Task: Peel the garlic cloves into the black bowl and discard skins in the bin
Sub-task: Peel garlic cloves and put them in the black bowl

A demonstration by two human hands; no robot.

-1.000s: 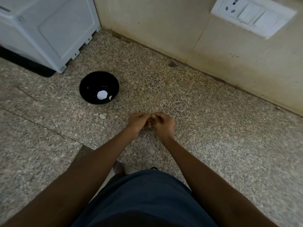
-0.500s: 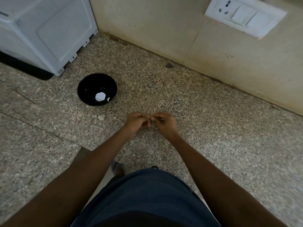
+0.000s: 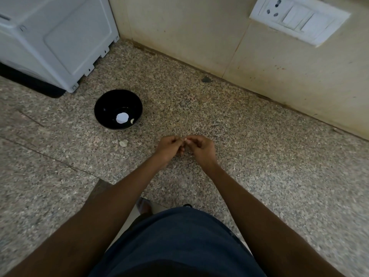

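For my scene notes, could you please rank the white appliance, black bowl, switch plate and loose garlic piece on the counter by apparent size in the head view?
1. White appliance, cut off by the frame.
2. Switch plate.
3. Black bowl, closer to the camera, so unsure against the plate.
4. Garlic piece.

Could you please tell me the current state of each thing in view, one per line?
black bowl: upright on the counter, holding a small pale piece.
garlic clove: pinched between both hands, mostly hidden.
left hand: curled, pinching the clove.
right hand: curled, pinching the clove.
pale scrap: lying on the counter, outside the bowl.
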